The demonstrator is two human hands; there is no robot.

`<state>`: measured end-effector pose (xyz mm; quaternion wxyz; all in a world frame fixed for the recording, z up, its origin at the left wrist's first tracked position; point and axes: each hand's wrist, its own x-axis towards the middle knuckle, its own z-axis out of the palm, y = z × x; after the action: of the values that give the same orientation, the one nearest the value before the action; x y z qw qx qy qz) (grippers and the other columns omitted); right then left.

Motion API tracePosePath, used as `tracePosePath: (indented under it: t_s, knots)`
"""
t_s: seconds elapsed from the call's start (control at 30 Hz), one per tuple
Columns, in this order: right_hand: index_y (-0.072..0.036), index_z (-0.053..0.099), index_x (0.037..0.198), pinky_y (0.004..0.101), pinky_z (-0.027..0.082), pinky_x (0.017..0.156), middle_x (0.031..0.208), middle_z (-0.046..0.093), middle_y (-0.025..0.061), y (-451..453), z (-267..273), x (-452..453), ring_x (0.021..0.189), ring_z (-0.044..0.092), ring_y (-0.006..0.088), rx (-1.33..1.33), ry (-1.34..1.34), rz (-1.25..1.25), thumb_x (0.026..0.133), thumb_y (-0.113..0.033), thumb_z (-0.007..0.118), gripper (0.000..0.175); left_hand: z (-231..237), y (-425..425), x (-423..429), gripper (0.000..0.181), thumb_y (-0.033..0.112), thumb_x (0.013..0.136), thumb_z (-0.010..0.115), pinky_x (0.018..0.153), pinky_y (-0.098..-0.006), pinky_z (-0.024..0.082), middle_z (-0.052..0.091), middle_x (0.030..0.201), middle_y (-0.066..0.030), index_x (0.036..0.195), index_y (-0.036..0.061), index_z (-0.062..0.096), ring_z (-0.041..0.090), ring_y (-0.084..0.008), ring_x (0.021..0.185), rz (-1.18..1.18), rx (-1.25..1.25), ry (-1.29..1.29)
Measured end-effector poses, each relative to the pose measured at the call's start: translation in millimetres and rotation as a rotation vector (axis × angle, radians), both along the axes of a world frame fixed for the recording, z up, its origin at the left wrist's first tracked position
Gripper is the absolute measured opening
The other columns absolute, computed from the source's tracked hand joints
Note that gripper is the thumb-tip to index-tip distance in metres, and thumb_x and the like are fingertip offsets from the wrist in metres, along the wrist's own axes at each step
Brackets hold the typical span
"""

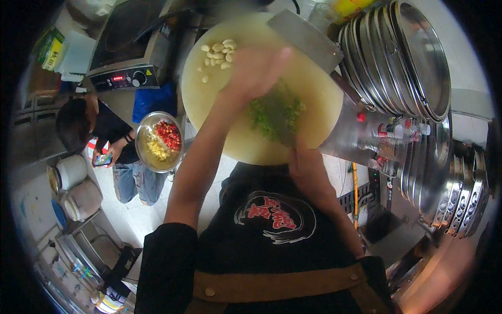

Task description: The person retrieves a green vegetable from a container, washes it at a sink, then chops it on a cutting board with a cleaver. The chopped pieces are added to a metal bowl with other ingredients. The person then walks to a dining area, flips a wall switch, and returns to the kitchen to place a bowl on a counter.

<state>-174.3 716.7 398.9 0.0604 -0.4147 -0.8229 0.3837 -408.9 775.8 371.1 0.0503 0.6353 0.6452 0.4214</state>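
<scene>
On a round, pale yellow cutting board (211, 114) lies a loose pile of chopped green herbs (261, 117). My right hand (310, 167) is closed at the board's near edge around the handle of a knife, whose dark blade (280, 117) is motion-blurred over the herbs. My left hand (257, 72) is above the far end of the herbs, also blurred; whether it touches the blade cannot be told. Peeled garlic cloves (219, 54) sit on the board beyond it to the left. A wide cleaver (306, 41) lies across the board's far right edge.
Left of the board are a metal bowl (141, 157) of chopped red and yellow pieces, an induction cooker (123, 78) and a seated person (113, 125) holding a phone. To the right stand stacked metal pans (425, 59) and plastic bottles (388, 130) on a steel counter (345, 135).
</scene>
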Motion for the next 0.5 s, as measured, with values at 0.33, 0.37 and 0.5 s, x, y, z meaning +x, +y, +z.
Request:
tracePosePath:
  t_s: [0.33, 0.37, 0.5]
  knots:
    - [0.002, 0.045, 0.104, 0.0591, 0.044, 0.064, 0.074, 0.059, 0.0307, -7.3, -5.7, -7.3, 0.073, 0.058, 0.0512, -0.075, -0.168, 0.048, 0.090, -0.009, 0.050, 0.018, -10.9, -19.0, -13.1, 0.044, 0.023, 0.097, 0.047, 0.052, -0.0466, 0.036, 0.050, 0.056, -0.0187, 0.060, 0.0011, 0.051, 0.051, -0.0380, 0.054, -0.008, 0.025, 0.039]
    - [0.000, 0.044, 0.104, 0.0581, 0.046, 0.062, 0.073, 0.060, 0.0285, -7.0, -6.1, -6.0, 0.071, 0.060, 0.0493, -0.029, -0.140, 0.086, 0.089, -0.009, 0.051, 0.018, -8.8, -21.3, -13.5, 0.045, 0.024, 0.098, 0.047, 0.052, -0.0458, 0.036, 0.049, 0.055, -0.0182, 0.059, 0.0015, 0.051, 0.050, -0.0369, 0.053, 0.046, 0.061, -0.004]
    - [-0.001, 0.044, 0.104, 0.0571, 0.049, 0.062, 0.073, 0.062, 0.0249, -12.8, -13.5, -9.2, 0.070, 0.062, 0.0456, 0.136, -0.056, 0.251, 0.088, -0.007, 0.050, 0.019, -5.1, -39.1, -18.7, 0.048, 0.026, 0.099, 0.045, 0.051, -0.0433, 0.035, 0.046, 0.053, -0.0168, 0.058, 0.0021, 0.050, 0.047, -0.0329, 0.050, 0.228, -0.055, -0.184]
